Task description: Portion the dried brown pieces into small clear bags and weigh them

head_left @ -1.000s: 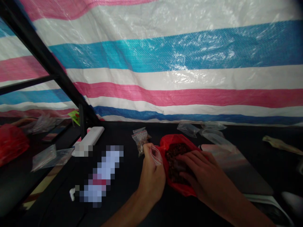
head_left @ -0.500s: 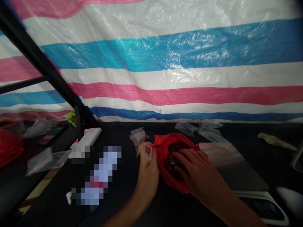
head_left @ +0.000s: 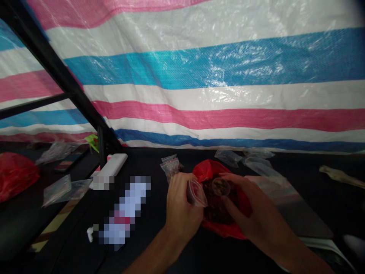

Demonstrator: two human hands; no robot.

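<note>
Two hands: apart from each other, both above the black table (head_left: 154, 236), each clamped on one item.
Left hand (head_left: 182, 201): thumb and fingers closed around a small zip-lock bag (head_left: 197, 193), its mouth gaping; the bag's lower part is hidden in the grip.
Red plastic bag (head_left: 209, 167): just right of the left hand and partly beneath the right hand; top spread wide, dark brown pieces (head_left: 216, 216) inside, kind not determinable.
Clear cup (head_left: 221, 186): small, round-rimmed, over the brown pieces, just right of the zip-lock bag; brownish pieces visible within.
Right hand (head_left: 256, 209): thumb and fingers gripping the cup from its right side.
Markings: bright green packet (head_left: 92, 142), print too small to read; pale panel with a dark red band (head_left: 125, 213), pixelated, lettering illegible.
Far left: second red bag (head_left: 17, 175), flat clear bags (head_left: 58, 190), black metal frame (head_left: 54, 68) slanting down to the table, white earbud (head_left: 90, 234), white oblong case (head_left: 115, 167) partly pixelated.
Behind the left hand: filled zip-lock bags (head_left: 170, 165), lower ends covered by that hand.
Backdrop: striped tarpaulin (head_left: 199, 68) in pink, white and blue.
Right side: loose clear bags (head_left: 226, 156) along the back, grey flat slab (head_left: 299, 215), pale elongated object (head_left: 340, 176).
Obstruction: right hand and forearm cover parts of the red plastic bag and slab.
</note>
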